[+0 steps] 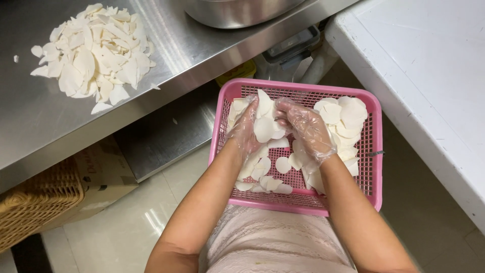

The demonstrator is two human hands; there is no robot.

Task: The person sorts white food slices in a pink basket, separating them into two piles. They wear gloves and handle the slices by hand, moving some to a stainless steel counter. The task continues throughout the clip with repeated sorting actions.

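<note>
A pink plastic basket [371,167] rests on my lap, holding several thin white slices [348,119]. Both hands wear clear plastic gloves and meet over the basket's middle. My left hand [247,129] cups a bunch of white slices [265,126] from the left. My right hand [305,129] presses against the same bunch from the right, its fingers curled around it. More slices lie loose on the basket floor beneath my wrists.
A pile of white slices [93,50] lies on the steel table [30,126] at the upper left. A metal bowl [237,12] stands at the table's far edge. A white counter [429,76] runs along the right. A wicker basket [35,202] and cardboard box [103,172] sit below.
</note>
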